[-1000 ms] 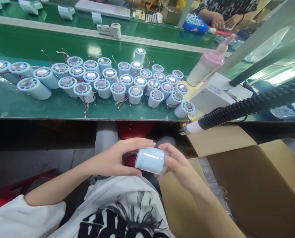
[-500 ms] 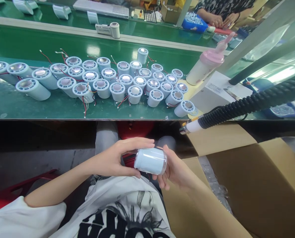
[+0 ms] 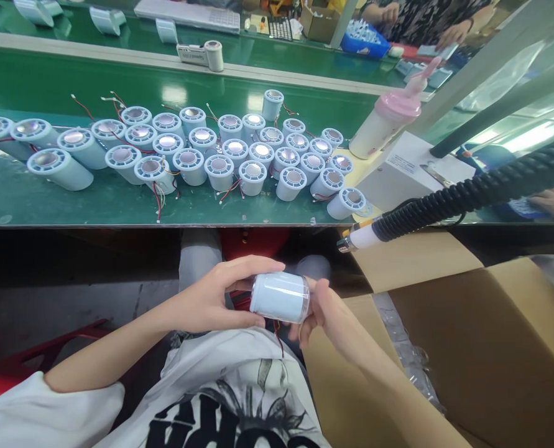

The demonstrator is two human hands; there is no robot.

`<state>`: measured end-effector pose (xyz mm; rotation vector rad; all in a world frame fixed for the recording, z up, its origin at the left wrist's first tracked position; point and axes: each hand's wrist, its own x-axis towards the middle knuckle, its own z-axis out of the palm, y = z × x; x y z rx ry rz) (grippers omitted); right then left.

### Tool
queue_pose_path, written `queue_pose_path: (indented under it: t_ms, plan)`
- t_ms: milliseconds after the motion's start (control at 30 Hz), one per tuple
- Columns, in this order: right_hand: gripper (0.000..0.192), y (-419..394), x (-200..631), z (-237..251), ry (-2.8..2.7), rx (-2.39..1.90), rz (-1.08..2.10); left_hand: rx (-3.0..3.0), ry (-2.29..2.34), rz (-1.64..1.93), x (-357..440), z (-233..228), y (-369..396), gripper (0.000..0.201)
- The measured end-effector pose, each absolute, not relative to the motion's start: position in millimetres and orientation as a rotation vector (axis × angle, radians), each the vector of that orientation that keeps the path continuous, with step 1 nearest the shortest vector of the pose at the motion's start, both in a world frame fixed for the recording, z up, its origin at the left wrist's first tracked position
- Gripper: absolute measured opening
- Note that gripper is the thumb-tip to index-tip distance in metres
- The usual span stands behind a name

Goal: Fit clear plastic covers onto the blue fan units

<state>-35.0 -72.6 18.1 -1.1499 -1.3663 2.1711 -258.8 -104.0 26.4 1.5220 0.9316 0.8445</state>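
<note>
I hold a pale blue cylinder [image 3: 279, 297] on its side over my lap, below the bench edge. My left hand [image 3: 214, 297] wraps its left end, thumb under and fingers over. My right hand [image 3: 323, 311] grips its right end, where a clear rim shows. A thin red wire hangs under it. On the green bench above, several like cylinders [image 3: 218, 165] stand upright with shiny tops and red and white wires.
A black coiled hose with a white nozzle [image 3: 365, 235] hangs at the bench's right. A pink-capped bottle [image 3: 388, 127] leans on a white box. An open cardboard carton [image 3: 463, 348] sits at my right. Another person's hands [image 3: 449, 34] work across the far belt.
The cylinder has risen slightly and turned between my hands, and my right fingers have shifted round its end. The other person's hands at the far side have moved.
</note>
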Motion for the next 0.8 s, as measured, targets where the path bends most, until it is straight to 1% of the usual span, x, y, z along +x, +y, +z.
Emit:
queue_pose_path:
  t_ms: [100, 167, 233, 300, 433, 600, 800]
  plan:
    - [0.074, -75, -27, 15, -1.826, -0.913, 1.604, 1.455, 0.95, 0.849, -258, 29, -104, 0.067]
    - [0.069, -75, -23, 14, -2.111, -0.708, 1.199, 1.414, 0.942, 0.841, -257, 30, -105, 0.068]
    - [0.06, -75, -21, 14, -2.232, -0.58, 0.947, 1.388, 0.94, 0.821, -257, 32, -105, 0.07]
    - [0.056, -73, -19, 15, -2.231, -0.562, 0.914, 1.393, 0.959, 0.797, -256, 34, -106, 0.071]
    - [0.058, -71, -15, 15, -2.198, -0.585, 0.998, 1.462, 0.984, 0.774, -258, 36, -108, 0.074]
    - [0.055, -73, -14, 13, -2.187, -0.499, 0.918, 1.74, 1.006, 0.83, -262, 34, -110, 0.076]
    - [0.056, -73, -12, 16, -2.138, -0.603, 1.05, 1.8, 0.969, 0.878, -267, 30, -111, 0.073]
